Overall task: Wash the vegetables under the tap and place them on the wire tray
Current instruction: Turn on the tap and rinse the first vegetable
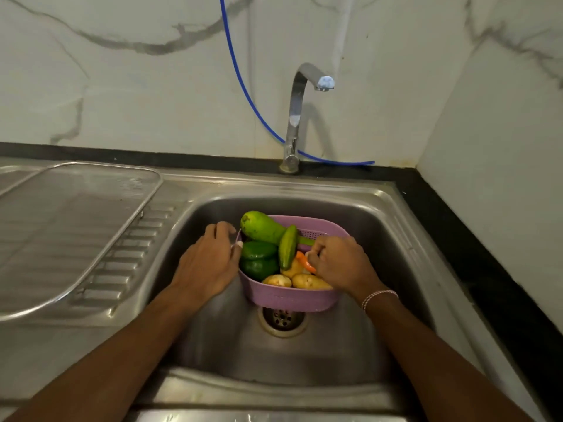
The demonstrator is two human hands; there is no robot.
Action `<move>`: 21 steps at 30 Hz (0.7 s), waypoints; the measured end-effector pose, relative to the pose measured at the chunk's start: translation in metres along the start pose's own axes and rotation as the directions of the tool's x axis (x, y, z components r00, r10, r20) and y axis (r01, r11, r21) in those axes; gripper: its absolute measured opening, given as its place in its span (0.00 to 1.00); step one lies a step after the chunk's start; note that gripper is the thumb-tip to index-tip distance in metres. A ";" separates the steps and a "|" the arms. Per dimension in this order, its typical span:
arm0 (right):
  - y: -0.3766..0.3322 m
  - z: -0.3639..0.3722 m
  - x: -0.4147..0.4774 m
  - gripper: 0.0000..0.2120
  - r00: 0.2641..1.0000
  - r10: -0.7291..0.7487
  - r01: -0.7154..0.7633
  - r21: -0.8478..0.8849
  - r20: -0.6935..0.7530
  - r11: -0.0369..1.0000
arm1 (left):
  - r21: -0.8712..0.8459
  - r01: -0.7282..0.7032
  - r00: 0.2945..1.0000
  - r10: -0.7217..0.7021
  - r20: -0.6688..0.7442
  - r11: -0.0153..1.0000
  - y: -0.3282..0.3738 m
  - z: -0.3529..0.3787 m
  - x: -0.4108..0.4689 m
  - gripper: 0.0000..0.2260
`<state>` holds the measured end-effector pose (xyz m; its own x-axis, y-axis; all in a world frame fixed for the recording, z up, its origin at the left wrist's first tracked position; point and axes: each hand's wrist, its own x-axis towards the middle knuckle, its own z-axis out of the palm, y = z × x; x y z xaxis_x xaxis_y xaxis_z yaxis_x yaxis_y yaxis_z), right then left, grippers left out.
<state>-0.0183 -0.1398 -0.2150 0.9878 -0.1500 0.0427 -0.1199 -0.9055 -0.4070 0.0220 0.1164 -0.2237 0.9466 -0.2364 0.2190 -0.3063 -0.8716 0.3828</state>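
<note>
Head view showed a steel sink [350,345] with a wire tray [76,214] lying left of it. Inside sat a purple basket [283,296] of vegetables [262,229]. Left hand [207,266] gripped its rim. Right hand [341,263] pinched a carrot [304,261].

Mixed vegetables [268,248] heaped, seemingly dry; wire tray [61,226] bare.

You will find no text, label, brand, number or sign that can be read here. The purple basket [286,295], the tap [297,117], the sink [380,226] and the wall tiles carry no writing.
</note>
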 end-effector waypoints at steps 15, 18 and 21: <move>-0.027 -0.036 -0.020 0.12 0.995 -0.090 0.091 0.023 -0.031 0.996 | 0.075 -0.032 0.999 0.030 0.025 0.997 0.013 -0.015 -0.016 0.12; -0.022 -0.034 -0.013 0.12 0.995 -0.084 0.086 0.047 -0.052 0.995 | -0.005 0.008 0.999 -0.008 -0.034 1.000 0.016 -0.015 -0.009 0.13; -0.019 -0.034 -0.010 0.12 0.994 -0.076 0.082 0.081 -0.073 0.993 | -0.073 0.029 0.997 -0.034 -0.071 0.997 0.029 -0.011 0.000 0.12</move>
<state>-0.0295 -0.1346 -0.1768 0.9841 -0.1096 0.1398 -0.0305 -0.8798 -0.4744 0.0125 0.0954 -0.2030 0.9471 -0.1754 0.2687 -0.2851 -0.8442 0.4539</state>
